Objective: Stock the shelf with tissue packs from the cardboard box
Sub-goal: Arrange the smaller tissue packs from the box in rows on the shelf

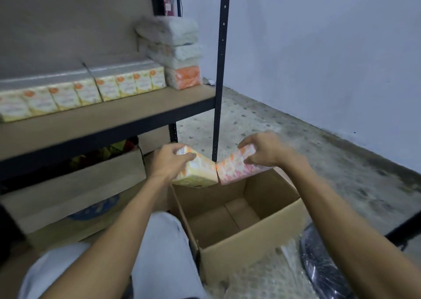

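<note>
1. Pale painted wall (319,47) on the right, meeting a speckled, stained concrete floor (284,143). There's plenty of open floor past the shelf's right end.
2. The shelf (114,120) is a brown fibreboard deck on a dark metal frame. A wide bare strip runs along its front edge, with open height above the goods. The black front post (221,70), punched with holes, stands just behind the raised packs.
3. A second carton (75,191) is tucked under the deck, with blurry coloured stuff behind it.
4. The cardboard box (257,248) sits on the floor just right of the person's knee. It's plain brown corrugated, top open, bottom flaps showing. Bubble wrap (268,282) lies against its near side.
5. A row of boxy yellow-and-white tissue packs (86,91) stands side by side towards the back of the deck.
6. A stack of soft plastic-wrapped packs (175,52) sits at the deck's right end, squishy white ones on an orange one.
7. Yellow pack (200,173) and pink pack (234,168), both glossy film-wrapped blocks, are held above the box's far rim. They're tilted so their lower corners touch in a V.
8. Left hand (169,161) grips the yellow pack, fingers curled over its upper end.
9. Right hand (264,149) grips the pink pack the same way.
</note>
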Tool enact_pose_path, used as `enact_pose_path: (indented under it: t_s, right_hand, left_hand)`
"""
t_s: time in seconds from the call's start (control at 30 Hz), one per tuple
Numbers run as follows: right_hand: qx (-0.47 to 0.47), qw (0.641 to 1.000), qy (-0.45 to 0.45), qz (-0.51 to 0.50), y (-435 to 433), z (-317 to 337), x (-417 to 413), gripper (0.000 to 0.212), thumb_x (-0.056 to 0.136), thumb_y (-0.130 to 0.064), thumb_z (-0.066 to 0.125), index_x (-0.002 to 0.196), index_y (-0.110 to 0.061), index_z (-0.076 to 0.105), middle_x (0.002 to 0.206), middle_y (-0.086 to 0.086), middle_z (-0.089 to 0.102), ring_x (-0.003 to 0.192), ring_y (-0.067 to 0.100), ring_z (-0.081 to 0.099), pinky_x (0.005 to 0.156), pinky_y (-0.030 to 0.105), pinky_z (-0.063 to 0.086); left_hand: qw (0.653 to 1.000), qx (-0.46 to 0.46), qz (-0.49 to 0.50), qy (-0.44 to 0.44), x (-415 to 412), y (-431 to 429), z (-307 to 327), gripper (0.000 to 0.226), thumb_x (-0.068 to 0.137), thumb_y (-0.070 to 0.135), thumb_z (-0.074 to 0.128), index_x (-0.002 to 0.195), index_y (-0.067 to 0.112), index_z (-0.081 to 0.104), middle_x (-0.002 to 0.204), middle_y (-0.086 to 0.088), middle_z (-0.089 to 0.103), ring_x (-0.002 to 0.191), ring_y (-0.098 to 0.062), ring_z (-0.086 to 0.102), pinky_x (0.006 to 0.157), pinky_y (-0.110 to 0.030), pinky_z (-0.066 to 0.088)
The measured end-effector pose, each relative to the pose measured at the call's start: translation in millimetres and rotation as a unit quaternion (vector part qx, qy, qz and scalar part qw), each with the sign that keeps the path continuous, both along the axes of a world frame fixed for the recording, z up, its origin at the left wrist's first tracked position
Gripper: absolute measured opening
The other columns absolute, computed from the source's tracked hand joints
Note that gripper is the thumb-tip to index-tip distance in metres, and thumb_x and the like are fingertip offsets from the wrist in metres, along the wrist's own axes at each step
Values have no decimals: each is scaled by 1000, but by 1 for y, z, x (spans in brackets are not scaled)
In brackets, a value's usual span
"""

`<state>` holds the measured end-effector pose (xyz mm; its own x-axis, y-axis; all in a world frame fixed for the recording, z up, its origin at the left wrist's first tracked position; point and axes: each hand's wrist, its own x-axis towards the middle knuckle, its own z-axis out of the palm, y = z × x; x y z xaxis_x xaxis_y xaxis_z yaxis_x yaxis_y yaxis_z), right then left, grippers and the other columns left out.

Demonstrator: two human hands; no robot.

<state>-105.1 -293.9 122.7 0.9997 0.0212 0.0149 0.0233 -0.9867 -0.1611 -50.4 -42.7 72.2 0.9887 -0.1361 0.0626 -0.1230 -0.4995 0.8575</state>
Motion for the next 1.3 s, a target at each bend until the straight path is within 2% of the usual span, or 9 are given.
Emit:
enact_pose_path:
  t_s: [0.23, 0.4, 0.5, 0.6, 0.77, 0.9, 1.07, 1.17, 1.3]
  right_hand:
    - [-4, 993, -108, 39, 23, 90, -19, 45, 66, -27, 76, 109, -36, 68, 117, -8, 67, 104, 16, 55, 87, 31, 43]
    - [18, 980, -184, 68, 39, 141, -34, 40, 64, -26, 76, 102, -36, 71, 110, -8, 68, 97, 14, 55, 83, 26, 41]
    - [43, 968, -232, 91, 52, 167, -41, 40, 63, -22, 78, 102, -32, 72, 108, -7, 70, 94, 12, 59, 82, 23, 40]
    - [67, 957, -256, 118, 67, 181, -36, 39, 64, -20, 79, 102, -30, 73, 104, -7, 71, 92, 12, 60, 82, 25, 42]
    - [125, 941, -274, 153, 93, 180, -10, 42, 63, -21, 83, 102, -31, 73, 97, -11, 67, 91, 7, 58, 79, 20, 41]
    - [187, 925, -272, 187, 118, 159, 23, 43, 63, -19, 85, 103, -27, 73, 102, -4, 70, 94, 11, 61, 87, 31, 50]
    - [241, 915, -252, 201, 144, 125, 63, 42, 64, -16, 85, 102, -27, 72, 108, -7, 67, 102, 13, 59, 91, 37, 50]
    - [243, 924, -227, 187, 151, 113, 82, 44, 63, -16, 85, 104, -25, 71, 110, -8, 66, 104, 10, 57, 90, 35, 50]
    - [198, 944, -192, 180, 159, 101, 106, 55, 64, -21, 85, 115, -29, 64, 123, -8, 61, 108, 7, 51, 79, 25, 43]
  left_hand:
    - [996, -26, 3, -91, -19, 51, 89, 46, 75, 47, 71, 116, 25, 68, 130, 7, 59, 118, -14, 54, 89, -33, 45]
    - [986, -81, 43, -137, -37, 83, 140, 40, 75, 38, 75, 111, 21, 70, 121, 8, 63, 105, -14, 61, 84, -34, 51]
    - [978, -114, 58, -164, -45, 102, 162, 35, 76, 34, 76, 107, 19, 71, 108, 11, 67, 91, -7, 64, 70, -25, 50]
    - [972, -117, 74, -189, -49, 125, 178, 31, 76, 36, 76, 105, 23, 72, 107, 7, 70, 95, -12, 65, 72, -27, 51]
    - [967, -119, 73, -214, -45, 170, 183, 25, 78, 31, 75, 102, 27, 73, 95, 7, 73, 88, -14, 70, 64, -27, 52]
    - [961, -117, 107, -224, -37, 208, 167, 24, 73, 35, 79, 96, 31, 73, 102, 5, 72, 96, -17, 68, 84, -41, 54]
    - [958, -92, 117, -245, -26, 246, 148, 25, 75, 19, 79, 89, 39, 74, 102, 11, 68, 96, -15, 62, 74, -32, 52]
    - [960, -62, 96, -255, -22, 264, 137, 31, 73, 9, 78, 95, 29, 73, 110, 11, 65, 105, -4, 58, 82, -20, 49]
    - [965, -17, 84, -249, -14, 282, 125, 35, 67, 3, 82, 94, 23, 74, 108, 5, 68, 110, -3, 57, 102, -32, 41]
